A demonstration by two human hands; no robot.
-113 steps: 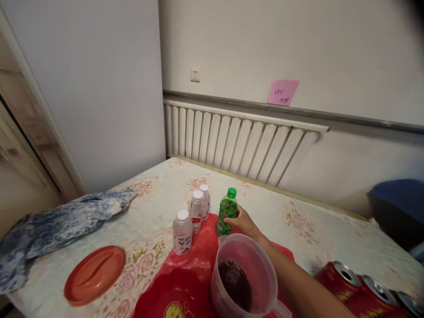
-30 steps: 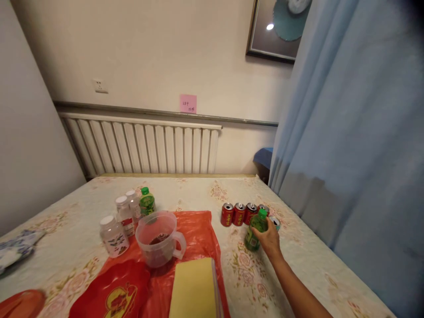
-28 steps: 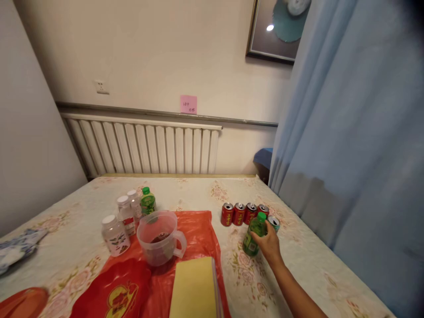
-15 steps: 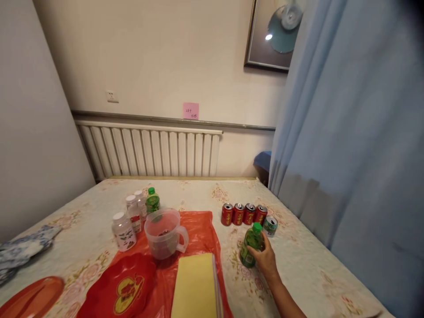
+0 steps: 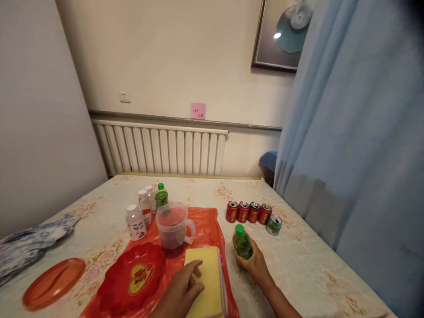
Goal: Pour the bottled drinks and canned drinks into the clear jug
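Note:
My right hand [image 5: 254,265] is wrapped round a small green bottle with a green cap [image 5: 242,242], held upright just over the flowered tablecloth, right of the red plastic sheet [image 5: 202,220]. My left hand [image 5: 182,289] lies on a yellow pad [image 5: 209,276] at the near edge, fingers loosely curled on its top. A clear plastic jug [image 5: 173,225] with a little dark liquid stands on the red sheet beyond the pad.
Several red cans [image 5: 248,212] stand in a row with a green-white can [image 5: 274,224] lying beside them. White-capped bottles [image 5: 135,222] and another green bottle [image 5: 161,196] stand left of the jug. A red plate [image 5: 139,278], orange lid [image 5: 53,283], blue cloth [image 5: 31,242] and curtain [image 5: 357,145] surround.
My right hand has drawn the green bottle from beside the cans toward me and to the left. My left hand has come into view and settled on the yellow pad.

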